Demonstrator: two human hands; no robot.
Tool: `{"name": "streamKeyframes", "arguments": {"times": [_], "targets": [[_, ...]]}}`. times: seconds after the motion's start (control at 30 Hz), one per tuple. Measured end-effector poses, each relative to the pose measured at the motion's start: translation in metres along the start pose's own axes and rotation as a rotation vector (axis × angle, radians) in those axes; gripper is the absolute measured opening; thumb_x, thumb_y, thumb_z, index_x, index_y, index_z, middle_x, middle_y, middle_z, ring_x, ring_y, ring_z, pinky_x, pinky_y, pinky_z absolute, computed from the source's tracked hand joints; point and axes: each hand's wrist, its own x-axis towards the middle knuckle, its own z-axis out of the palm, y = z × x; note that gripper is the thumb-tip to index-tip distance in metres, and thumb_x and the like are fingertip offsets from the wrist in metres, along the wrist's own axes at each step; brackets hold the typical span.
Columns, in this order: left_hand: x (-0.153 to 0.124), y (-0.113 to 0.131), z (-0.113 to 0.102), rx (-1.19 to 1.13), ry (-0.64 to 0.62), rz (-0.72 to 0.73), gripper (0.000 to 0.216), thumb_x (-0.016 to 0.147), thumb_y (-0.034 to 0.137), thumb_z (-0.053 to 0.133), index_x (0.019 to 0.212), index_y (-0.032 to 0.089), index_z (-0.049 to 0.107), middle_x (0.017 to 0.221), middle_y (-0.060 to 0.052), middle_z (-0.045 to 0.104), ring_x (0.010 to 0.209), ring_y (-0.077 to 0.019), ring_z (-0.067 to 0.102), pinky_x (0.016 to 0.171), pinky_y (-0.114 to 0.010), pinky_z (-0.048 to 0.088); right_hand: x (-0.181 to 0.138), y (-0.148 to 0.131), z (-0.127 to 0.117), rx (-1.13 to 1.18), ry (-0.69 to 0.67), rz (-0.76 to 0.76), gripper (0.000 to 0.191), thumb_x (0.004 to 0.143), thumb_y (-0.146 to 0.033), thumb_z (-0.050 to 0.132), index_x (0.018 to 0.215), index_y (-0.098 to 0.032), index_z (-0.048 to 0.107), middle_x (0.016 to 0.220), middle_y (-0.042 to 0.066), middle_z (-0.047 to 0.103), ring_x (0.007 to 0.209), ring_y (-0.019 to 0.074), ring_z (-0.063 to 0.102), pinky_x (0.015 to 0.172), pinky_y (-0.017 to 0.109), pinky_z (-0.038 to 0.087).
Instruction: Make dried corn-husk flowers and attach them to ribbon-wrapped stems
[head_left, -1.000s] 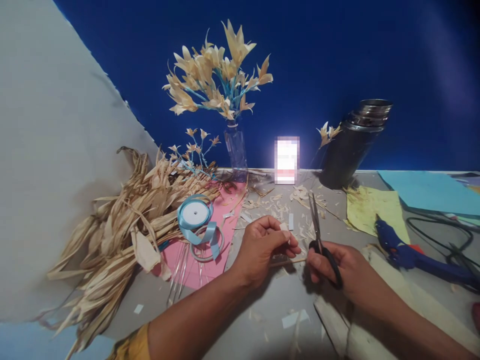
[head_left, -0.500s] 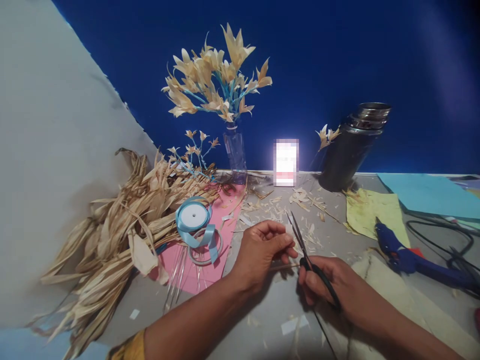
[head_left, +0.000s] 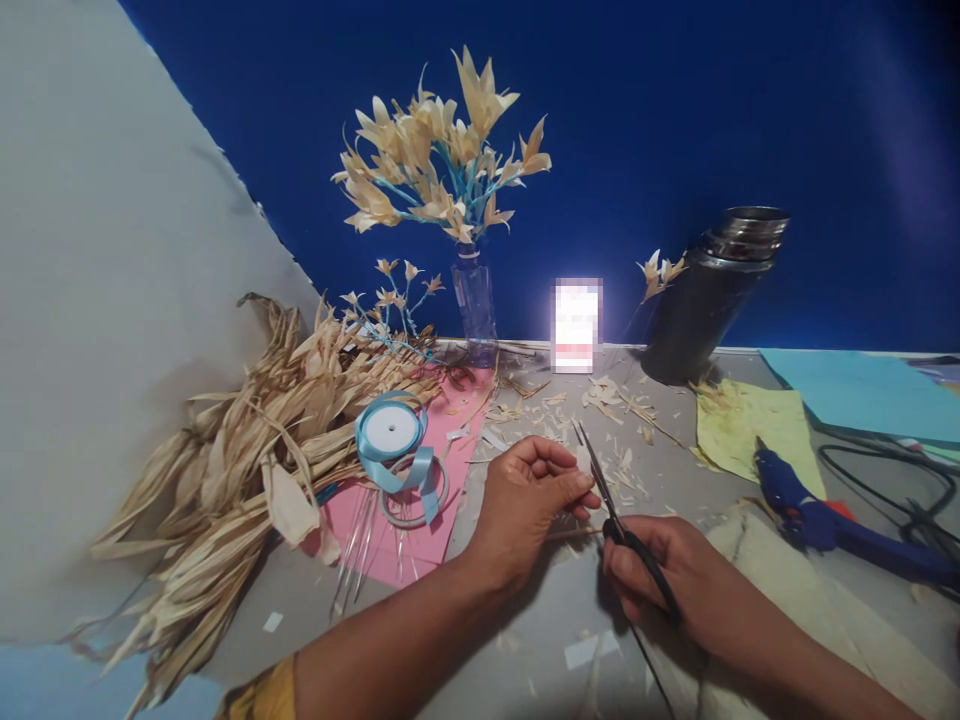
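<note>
Between the thumb and fingers of my left hand (head_left: 531,500) is a small pale strip of corn husk (head_left: 584,458), its tip standing up. My right hand (head_left: 660,565) grips a pair of scissors (head_left: 597,466) with black handles. The blades point up and away, right beside the husk strip, and look nearly closed. Whether they touch the strip I cannot tell. A thin stick-like piece (head_left: 574,533) runs under my left fingers toward the scissors' handles. Small husk clippings (head_left: 619,465) lie scattered on the table behind my hands.
Left lie a heap of dried husks (head_left: 217,460), a blue ribbon spool (head_left: 390,428) and pink paper (head_left: 382,545). Husk flowers (head_left: 420,130) stand in a clear bottle (head_left: 475,310) at the back. Right are a dark flask (head_left: 694,310), yellow paper (head_left: 757,430) and a blue glue gun (head_left: 806,510) with its cable.
The scene has shifted slightly to the right in view. The scissor blades have drawn a little closer together beside the husk strip. Both hands keep their grips.
</note>
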Motion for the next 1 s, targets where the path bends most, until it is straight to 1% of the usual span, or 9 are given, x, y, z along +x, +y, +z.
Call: {"name": "streamKeyframes", "arguments": {"times": [0.13,0.27,0.4,0.63,0.8,1.0], "targets": [[-0.001,-0.001,0.0,0.004,0.017,0.02,0.029,0.066,0.02,0.084,0.078,0.016,0.058,0.063,0.002,0.066,0.058,-0.0135,0.067,0.058,-0.023,0.051,0.0,0.0,0.001,-0.017,0.003,0.022,0.049,0.078,-0.065,0.069,0.062,-0.021,0.053,0.056,0.0,0.059,0.053,0.0129,0.049,0.056,0.026,0.038],[0.0,-0.002,0.0,0.01,0.029,0.04,0.028,0.064,0.019,0.084,0.077,0.016,0.059,0.061,0.002,0.065,0.057,-0.0135,0.066,0.057,-0.023,0.05,0.001,0.002,0.002,0.008,0.011,0.052,0.049,0.076,-0.064,0.07,0.062,-0.021,0.052,0.055,-0.001,0.059,0.051,0.0118,0.047,0.054,0.026,0.036],[0.0,-0.002,0.0,0.026,0.037,0.065,0.025,0.065,0.019,0.082,0.076,0.016,0.06,0.061,0.002,0.066,0.057,-0.013,0.066,0.058,-0.023,0.049,0.002,0.006,0.002,0.0,0.017,0.045,0.048,0.077,-0.062,0.07,0.062,-0.021,0.051,0.055,-0.001,0.058,0.05,0.011,0.044,0.053,0.026,0.033],[0.0,-0.004,0.0,0.109,0.056,0.122,0.018,0.066,0.015,0.079,0.073,0.016,0.063,0.059,0.003,0.065,0.054,-0.0099,0.061,0.057,-0.021,0.047,0.001,0.007,0.003,-0.019,0.038,0.039,0.044,0.079,-0.056,0.068,0.061,-0.021,0.049,0.054,-0.001,0.057,0.051,0.0111,0.044,0.053,0.026,0.033],[0.0,-0.004,0.001,0.049,0.032,0.053,0.021,0.063,0.017,0.081,0.075,0.015,0.063,0.059,0.002,0.065,0.054,-0.0111,0.061,0.056,-0.023,0.047,0.001,0.012,0.004,-0.006,0.045,0.041,0.041,0.081,-0.053,0.068,0.063,-0.021,0.05,0.055,-0.002,0.057,0.051,0.0109,0.044,0.052,0.025,0.031],[-0.002,-0.005,0.001,-0.008,0.003,-0.032,0.023,0.066,0.026,0.083,0.074,0.014,0.065,0.063,-0.003,0.067,0.055,-0.0114,0.061,0.056,-0.023,0.048,0.002,0.012,0.004,0.039,0.048,0.024,0.045,0.078,-0.058,0.07,0.063,-0.021,0.05,0.054,-0.003,0.055,0.051,0.0109,0.043,0.051,0.025,0.031]]}}
